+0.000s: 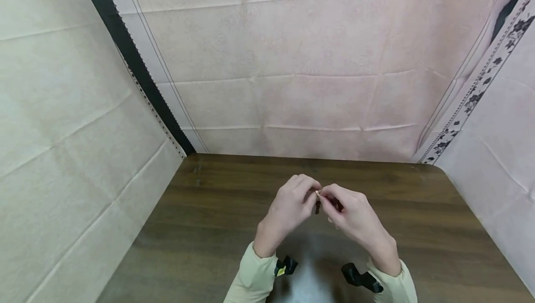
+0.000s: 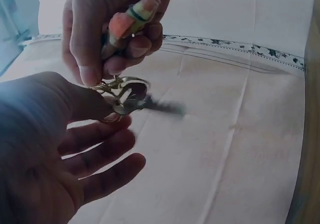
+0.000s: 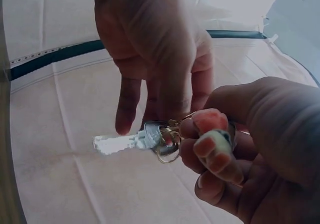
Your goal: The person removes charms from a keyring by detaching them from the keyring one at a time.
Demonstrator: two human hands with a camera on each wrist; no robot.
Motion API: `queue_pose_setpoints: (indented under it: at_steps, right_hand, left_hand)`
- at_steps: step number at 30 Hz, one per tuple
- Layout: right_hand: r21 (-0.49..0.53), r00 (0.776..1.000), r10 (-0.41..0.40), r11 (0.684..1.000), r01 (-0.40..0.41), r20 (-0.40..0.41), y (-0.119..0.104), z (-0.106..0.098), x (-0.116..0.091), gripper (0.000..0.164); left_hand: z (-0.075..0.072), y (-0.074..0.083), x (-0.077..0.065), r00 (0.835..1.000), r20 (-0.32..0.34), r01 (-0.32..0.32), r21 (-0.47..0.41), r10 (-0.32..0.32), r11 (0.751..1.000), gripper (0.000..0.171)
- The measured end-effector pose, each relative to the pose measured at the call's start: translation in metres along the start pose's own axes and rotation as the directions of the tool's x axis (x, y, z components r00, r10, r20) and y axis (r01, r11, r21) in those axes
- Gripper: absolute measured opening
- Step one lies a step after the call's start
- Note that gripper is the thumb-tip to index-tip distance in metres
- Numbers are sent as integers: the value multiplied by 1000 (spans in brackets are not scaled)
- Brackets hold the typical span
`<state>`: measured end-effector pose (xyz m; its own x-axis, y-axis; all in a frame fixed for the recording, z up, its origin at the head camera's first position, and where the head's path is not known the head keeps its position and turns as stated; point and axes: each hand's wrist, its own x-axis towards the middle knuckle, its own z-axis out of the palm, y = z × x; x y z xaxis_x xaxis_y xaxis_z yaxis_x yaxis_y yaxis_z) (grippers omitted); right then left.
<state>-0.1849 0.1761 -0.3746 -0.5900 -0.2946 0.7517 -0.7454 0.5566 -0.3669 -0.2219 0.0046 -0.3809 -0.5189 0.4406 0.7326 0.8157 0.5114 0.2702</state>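
Note:
Over the wooden table, my left hand (image 1: 288, 208) and right hand (image 1: 353, 212) meet at the fingertips. Between them is a gold key ring (image 2: 131, 82) with a silver key (image 3: 119, 144). The left thumb and index finger pinch the ring by the key's head, while the other left fingers spread loosely. My right hand grips the gold fittings with thumb and fingertips. A small pink, green and orange figure charm (image 3: 215, 146) lies against its curled fingers. In the left wrist view the key's blade is blurred and points away from the hands.
A brown wooden table (image 1: 200, 228) extends beneath both hands. Pale creased cloth (image 1: 292, 61) hangs behind it, with more cloth at the left and right sides. Black wrist straps with camera mounts (image 1: 362, 279) sit at both sleeves.

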Motion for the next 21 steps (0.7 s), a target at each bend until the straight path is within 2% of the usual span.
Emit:
queue_pose_setpoints:
  at_steps: [2,5,13,17,19,21]
  right_hand:
    - [-4,1000,7,1000,-7,-5,0,-1,-1,25]
    - [3,1000,18,1000,-18,-6,1,-2,-2,26]
    - [71,999,36,997,-38,38,1,-6,-1,23]
    - [73,997,46,996,-51,67,1,-5,-1,22]
    - [70,996,48,996,-53,75,0,-4,-1,21]
    - [68,996,45,996,-51,76,0,-4,-1,21]
  left_hand:
    - [0,0,0,999,-8,-43,66,44,997,13]
    - [-1,1,0,996,-11,-84,111,85,990,10]
    - [-2,-1,1,988,-63,-136,99,142,986,6]
    - [0,-5,-1,992,-82,-96,50,100,994,7]
    - [0,-6,-2,996,-78,-46,-22,44,999,9]
    - [0,-7,-3,998,-64,16,-117,-23,993,10]
